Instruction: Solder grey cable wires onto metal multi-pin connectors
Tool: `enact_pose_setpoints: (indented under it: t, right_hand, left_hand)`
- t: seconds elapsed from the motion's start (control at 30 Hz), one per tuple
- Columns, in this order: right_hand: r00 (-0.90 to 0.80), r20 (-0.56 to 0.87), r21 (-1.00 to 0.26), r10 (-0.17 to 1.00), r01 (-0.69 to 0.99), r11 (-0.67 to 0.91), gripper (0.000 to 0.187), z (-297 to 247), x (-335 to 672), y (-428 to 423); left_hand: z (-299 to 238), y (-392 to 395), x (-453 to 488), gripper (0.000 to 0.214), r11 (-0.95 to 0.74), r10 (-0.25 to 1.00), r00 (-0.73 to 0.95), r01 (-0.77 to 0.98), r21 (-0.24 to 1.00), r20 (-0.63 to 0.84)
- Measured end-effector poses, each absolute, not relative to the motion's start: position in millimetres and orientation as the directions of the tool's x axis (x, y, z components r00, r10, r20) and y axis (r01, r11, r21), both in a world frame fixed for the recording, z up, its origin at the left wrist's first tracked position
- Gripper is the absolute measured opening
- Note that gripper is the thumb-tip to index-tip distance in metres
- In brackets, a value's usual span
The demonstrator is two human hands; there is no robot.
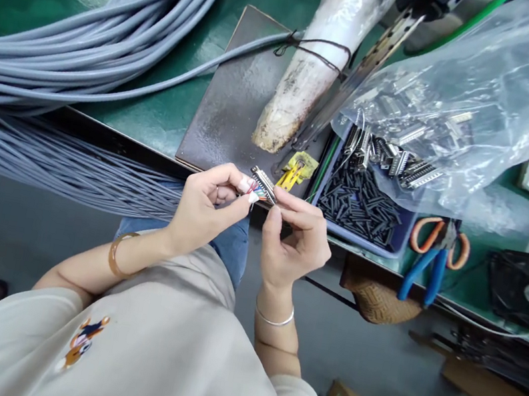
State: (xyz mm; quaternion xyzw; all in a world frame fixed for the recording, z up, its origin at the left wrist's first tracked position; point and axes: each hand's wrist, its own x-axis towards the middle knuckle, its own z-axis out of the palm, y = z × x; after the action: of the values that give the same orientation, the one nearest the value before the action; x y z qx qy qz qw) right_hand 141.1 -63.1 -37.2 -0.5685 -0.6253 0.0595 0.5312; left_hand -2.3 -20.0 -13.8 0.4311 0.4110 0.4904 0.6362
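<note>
Close to the bench edge, my left hand (205, 205) is closed in a pinch on thin coloured wires (260, 193), with white wraps on its fingertips. The wires meet a metal multi-pin D-sub connector (263, 183). My right hand (296, 234) pinches the connector's right end between thumb and fingers. How far each wire sits in its pin is too small to tell. Just beyond the connector, a yellow clip-like piece (293, 174) lies on a dark board (242, 86). A soldering iron (350, 77) lies over that board, beside a stained white wrapped bundle (311, 70).
A blue tray (364, 236) holds short black tubes (359, 204) and several connectors (418, 175), partly under a clear plastic bag (509, 97). Orange-handled scissors (424, 235) and blue-handled pliers (427, 272) lie right of it. Coiled grey cable (119, 38) fills the left.
</note>
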Motion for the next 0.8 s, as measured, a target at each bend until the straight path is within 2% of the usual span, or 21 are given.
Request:
enact_pose_setpoints:
  t: [0.13,0.3,0.57,0.8]
  right_hand:
    - [0.169,0.623,-0.634,0.764,0.682,0.366,0.013,-32.3,143.5,-56.8]
    - [0.176,0.643,-0.635,0.746,0.667,0.39,0.014,-27.6,146.2,-49.7]
    - [0.174,0.641,-0.645,0.748,0.651,0.401,0.015,-24.6,149.2,-40.2]
    - [0.145,0.7,-0.56,0.7,0.719,0.412,0.017,-19.3,147.8,-36.8]
  left_hand:
    - [-12.0,-12.6,2.6,0.015,0.07,0.991,0.127,-0.228,0.971,-0.041]
    - [-8.7,-5.9,3.3,0.015,0.013,0.992,0.123,-0.165,0.986,0.008]
    - [-6.8,0.6,3.9,0.018,0.007,0.992,0.126,-0.102,0.995,0.006]
    - [-5.0,2.9,4.3,0.015,-0.051,0.993,0.105,-0.108,0.993,0.062]
